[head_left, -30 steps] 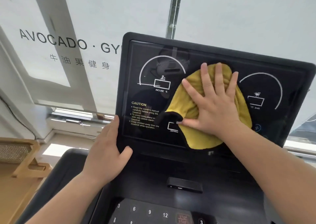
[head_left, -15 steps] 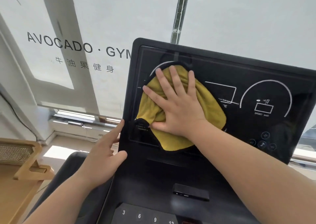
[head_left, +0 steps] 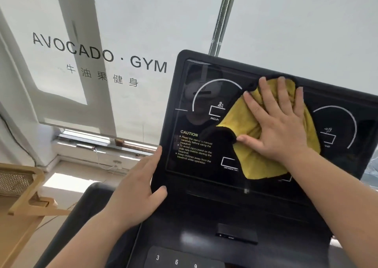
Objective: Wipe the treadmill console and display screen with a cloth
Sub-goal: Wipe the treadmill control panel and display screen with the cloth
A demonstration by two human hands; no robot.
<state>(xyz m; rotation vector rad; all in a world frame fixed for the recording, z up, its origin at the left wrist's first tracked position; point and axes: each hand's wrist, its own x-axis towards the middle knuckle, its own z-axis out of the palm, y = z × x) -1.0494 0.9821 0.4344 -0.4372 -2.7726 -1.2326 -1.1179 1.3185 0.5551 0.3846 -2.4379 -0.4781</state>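
our right hand (head_left: 280, 128) presses the yellow cloth (head_left: 247, 128) flat on the display screen (head_left: 196, 124), fingers spread wide — our left hand (head_left: 135, 188), fingers straight, braces the console's (head_left: 204, 222) left edge.

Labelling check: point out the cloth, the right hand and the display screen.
cloth (head_left: 253, 165): head view, lower yellow fold.
right hand (head_left: 280, 128): head view, back of the hand.
display screen (head_left: 194, 124): head view, bare glass left of the cloth.
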